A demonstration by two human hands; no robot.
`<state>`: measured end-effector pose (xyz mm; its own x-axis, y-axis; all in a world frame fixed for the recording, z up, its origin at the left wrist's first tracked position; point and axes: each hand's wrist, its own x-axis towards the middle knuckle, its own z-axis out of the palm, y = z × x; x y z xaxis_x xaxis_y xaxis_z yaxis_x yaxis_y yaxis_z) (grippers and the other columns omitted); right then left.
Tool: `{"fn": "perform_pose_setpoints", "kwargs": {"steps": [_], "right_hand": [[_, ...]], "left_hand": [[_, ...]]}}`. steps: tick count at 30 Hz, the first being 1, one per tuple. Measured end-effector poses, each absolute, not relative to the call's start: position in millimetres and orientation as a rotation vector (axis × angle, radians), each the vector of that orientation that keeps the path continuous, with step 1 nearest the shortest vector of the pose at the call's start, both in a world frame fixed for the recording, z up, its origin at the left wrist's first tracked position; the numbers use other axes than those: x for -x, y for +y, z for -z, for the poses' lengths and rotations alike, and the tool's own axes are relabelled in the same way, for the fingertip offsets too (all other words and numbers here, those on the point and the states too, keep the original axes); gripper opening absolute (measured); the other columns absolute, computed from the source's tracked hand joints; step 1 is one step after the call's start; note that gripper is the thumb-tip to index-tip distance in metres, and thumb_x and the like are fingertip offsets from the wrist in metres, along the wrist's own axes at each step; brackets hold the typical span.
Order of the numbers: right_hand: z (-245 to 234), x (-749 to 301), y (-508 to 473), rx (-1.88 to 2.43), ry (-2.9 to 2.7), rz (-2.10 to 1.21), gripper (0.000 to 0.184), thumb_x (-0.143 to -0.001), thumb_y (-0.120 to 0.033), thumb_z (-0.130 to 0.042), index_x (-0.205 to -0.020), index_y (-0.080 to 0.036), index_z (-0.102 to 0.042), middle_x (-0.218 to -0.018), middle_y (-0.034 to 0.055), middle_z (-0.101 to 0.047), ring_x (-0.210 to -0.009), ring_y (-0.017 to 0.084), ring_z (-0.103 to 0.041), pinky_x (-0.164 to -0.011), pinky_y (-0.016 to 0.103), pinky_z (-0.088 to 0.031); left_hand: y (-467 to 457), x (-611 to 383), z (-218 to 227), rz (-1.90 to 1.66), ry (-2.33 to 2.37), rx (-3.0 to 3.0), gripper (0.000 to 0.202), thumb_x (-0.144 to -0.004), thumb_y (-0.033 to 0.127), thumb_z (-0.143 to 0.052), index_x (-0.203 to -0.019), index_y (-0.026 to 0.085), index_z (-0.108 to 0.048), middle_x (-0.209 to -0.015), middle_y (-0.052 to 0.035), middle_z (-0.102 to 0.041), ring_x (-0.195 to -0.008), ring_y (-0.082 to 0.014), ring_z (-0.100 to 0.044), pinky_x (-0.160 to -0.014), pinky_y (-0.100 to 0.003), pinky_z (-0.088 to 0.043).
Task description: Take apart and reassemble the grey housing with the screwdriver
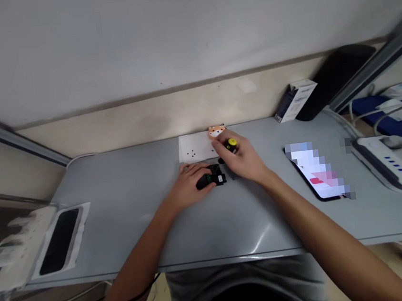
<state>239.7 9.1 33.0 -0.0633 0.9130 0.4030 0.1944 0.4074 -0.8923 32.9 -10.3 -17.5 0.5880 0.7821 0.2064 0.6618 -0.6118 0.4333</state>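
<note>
Under my left hand [192, 182] lies a small black device with an exposed inside [219, 176], pressed against the table with the fingers curled over it. My right hand [243, 158] is closed around a screwdriver [232, 143] with a black and yellow handle. The screwdriver's tip points down to the left at the device; whether it touches is too small to tell. Just behind the hands is a white sheet [195, 146] with several tiny dark screws [192, 153] on it. A dog-face item in orange and white [216, 130] sits at the sheet's far edge, partly behind my right hand.
Right of my arm lies a lit phone [316, 172], near a white power strip [392, 161]. A small box [296, 99] and a black cylinder [337, 81] stand at the back right. Left are a dark phone [60, 241] and another power strip [24, 245]. A wall closes the back.
</note>
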Motion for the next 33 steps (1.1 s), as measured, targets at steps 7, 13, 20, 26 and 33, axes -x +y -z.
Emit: {"fn": "perform_pose_setpoints", "kwargs": {"steps": [7, 13, 20, 26, 33], "right_hand": [[-20, -226, 16, 0.696, -1.129, -1.329, 0.053, -0.084, -0.08, -0.066, -0.099, -0.029, -0.065, -0.059, -0.0084, -0.042, -0.049, 0.012, -0.035, -0.05, 0.029, -0.033], [-21, -235, 12, 0.637, -1.035, -1.425, 0.045, -0.084, -0.068, -0.076, -0.091, -0.025, -0.064, -0.085, -0.0003, -0.062, -0.074, 0.014, -0.061, -0.068, 0.031, -0.051], [-13, -236, 20, 0.681, -1.005, -1.281, 0.047, -0.086, -0.068, -0.075, -0.087, -0.028, -0.05, -0.06, -0.0104, -0.04, -0.048, 0.009, -0.039, -0.048, 0.025, -0.037], [-20, -240, 19, 0.608, -0.905, -1.449, 0.046, -0.08, -0.066, -0.081, -0.085, -0.025, -0.061, -0.083, -0.0015, -0.06, -0.071, 0.012, -0.06, -0.066, 0.028, -0.051], [-16, -241, 18, 0.635, -0.95, -1.381, 0.052, -0.085, -0.072, -0.073, -0.079, -0.027, -0.049, -0.055, -0.0099, -0.038, -0.046, 0.009, -0.037, -0.049, 0.027, -0.038]], "left_hand": [[-9, -33, 20, -0.587, 1.13, -2.537, 0.017, -0.101, 0.035, -0.068, -0.115, 0.026, -0.073, -0.135, -0.0069, -0.073, -0.126, -0.0261, -0.068, -0.112, -0.047, -0.043], [-9, -31, 20, -0.572, 1.121, -2.56, 0.02, -0.103, 0.038, -0.065, -0.118, 0.026, -0.073, -0.137, -0.0073, -0.072, -0.128, -0.0255, -0.067, -0.111, -0.045, -0.042], [-9, -31, 20, -0.552, 1.133, -2.566, 0.024, -0.104, 0.038, -0.064, -0.122, 0.027, -0.074, -0.139, -0.0081, -0.072, -0.128, -0.026, -0.067, -0.113, -0.047, -0.042], [-9, -31, 16, -0.519, 1.135, -2.564, 0.023, -0.106, 0.039, -0.062, -0.121, 0.027, -0.074, -0.139, -0.0077, -0.072, -0.129, -0.0256, -0.066, -0.113, -0.047, -0.041], [-9, -31, 15, -0.508, 1.14, -2.579, 0.025, -0.106, 0.04, -0.061, -0.123, 0.027, -0.073, -0.14, -0.0083, -0.071, -0.13, -0.026, -0.066, -0.115, -0.047, -0.04]]}}
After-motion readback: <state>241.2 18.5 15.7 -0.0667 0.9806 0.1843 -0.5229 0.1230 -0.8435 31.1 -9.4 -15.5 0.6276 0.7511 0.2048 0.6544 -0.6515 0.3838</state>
